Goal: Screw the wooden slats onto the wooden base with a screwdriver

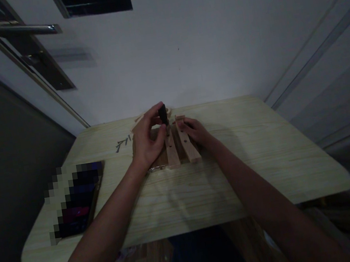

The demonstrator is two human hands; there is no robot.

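My left hand (150,139) is closed on a small dark upright block (162,114), index finger near its top and thumb low beside it. Beneath the block lies a light wooden strip (172,154) with holes along it. A second holed wooden strip (192,151) lies to the right, tilted slightly, and my right hand (196,131) grips its far part between thumb and fingers. Both strips rest over a brown board (158,158), which my left hand partly covers. Whether the block touches the left strip I cannot tell.
Several screws (121,143) lie left of my left hand. A phone or tablet (82,200), partly pixelated, sits at the table's left. More light wooden pieces (138,119) are behind my left hand. The pale wooden table (263,157) meets a white door with a handle (27,29).
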